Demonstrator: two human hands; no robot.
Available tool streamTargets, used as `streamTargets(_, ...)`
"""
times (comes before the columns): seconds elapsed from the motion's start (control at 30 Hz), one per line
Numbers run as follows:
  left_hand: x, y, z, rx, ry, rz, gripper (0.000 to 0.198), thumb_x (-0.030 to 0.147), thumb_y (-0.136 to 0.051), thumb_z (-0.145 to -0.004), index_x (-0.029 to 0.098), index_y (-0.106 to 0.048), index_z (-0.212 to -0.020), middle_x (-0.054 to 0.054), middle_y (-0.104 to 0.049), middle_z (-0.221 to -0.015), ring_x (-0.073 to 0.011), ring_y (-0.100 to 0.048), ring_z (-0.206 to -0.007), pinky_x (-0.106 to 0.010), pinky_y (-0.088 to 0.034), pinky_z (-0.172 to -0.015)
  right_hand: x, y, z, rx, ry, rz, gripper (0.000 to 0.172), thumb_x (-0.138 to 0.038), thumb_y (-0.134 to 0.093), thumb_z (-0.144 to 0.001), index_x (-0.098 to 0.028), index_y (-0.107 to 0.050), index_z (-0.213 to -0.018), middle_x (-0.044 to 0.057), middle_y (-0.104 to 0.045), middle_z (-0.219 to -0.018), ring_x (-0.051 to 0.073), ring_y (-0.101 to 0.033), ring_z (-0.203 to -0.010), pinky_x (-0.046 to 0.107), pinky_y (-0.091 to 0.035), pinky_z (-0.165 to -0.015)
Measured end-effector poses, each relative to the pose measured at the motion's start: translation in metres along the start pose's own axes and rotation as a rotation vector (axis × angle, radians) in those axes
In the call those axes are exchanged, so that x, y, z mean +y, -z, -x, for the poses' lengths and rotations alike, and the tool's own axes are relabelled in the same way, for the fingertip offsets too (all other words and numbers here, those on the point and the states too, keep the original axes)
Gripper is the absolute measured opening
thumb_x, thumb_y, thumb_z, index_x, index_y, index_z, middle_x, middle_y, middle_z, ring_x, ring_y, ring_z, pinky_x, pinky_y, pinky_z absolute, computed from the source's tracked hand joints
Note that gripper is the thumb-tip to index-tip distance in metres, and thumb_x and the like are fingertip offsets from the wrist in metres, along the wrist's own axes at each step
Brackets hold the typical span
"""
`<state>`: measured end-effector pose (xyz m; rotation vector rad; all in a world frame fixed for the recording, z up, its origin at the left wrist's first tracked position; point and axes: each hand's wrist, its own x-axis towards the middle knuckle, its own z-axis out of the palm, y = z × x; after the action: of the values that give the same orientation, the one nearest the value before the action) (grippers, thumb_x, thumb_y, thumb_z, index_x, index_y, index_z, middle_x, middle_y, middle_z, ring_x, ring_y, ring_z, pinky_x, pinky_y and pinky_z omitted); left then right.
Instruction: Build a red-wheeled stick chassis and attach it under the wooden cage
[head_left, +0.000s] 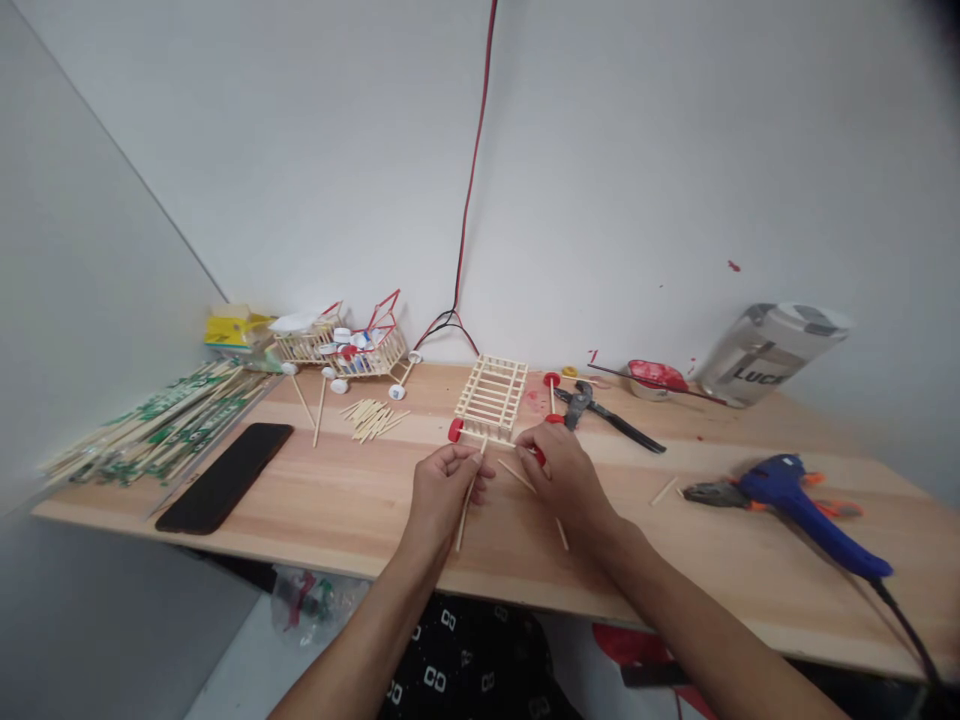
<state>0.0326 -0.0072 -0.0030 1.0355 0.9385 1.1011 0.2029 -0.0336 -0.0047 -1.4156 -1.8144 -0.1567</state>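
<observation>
A small ladder-like frame of wooden sticks lies on the wooden table, with a red cap wheel at its near left corner. My left hand is closed, pinching a thin wooden stick that points back towards me. My right hand is closed at the frame's near right corner, over another red wheel on the axle stick. A loose stick lies between my hands.
A black phone and bundled chopstick packets lie at the left. Finished stick carts and cut sticks sit behind. Pliers, a blue glue gun, a red-stained dish and a silver bag are on the right.
</observation>
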Motion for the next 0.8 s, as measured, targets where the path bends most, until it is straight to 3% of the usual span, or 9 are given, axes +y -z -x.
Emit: streamTargets(0.8,-0.0002,0.0006,0.0005,-0.014,-0.010,-0.015,0.020,0.031,-0.072,-0.070,0.013,-0.064,-0.074,-0.003,-0.068,-0.065,-0.0087,-0.053,-0.051,-0.019,-0.043,-0.050,0.0003,-0.0001,-0.0001,-0.006,-0.028,-0.039,0.013,-0.019,-0.048,-0.089,-0.021,-0.056,-0.079,0.005,-0.061,-0.077,0.020,-0.054,-0.078,0.033,-0.041,-0.071)
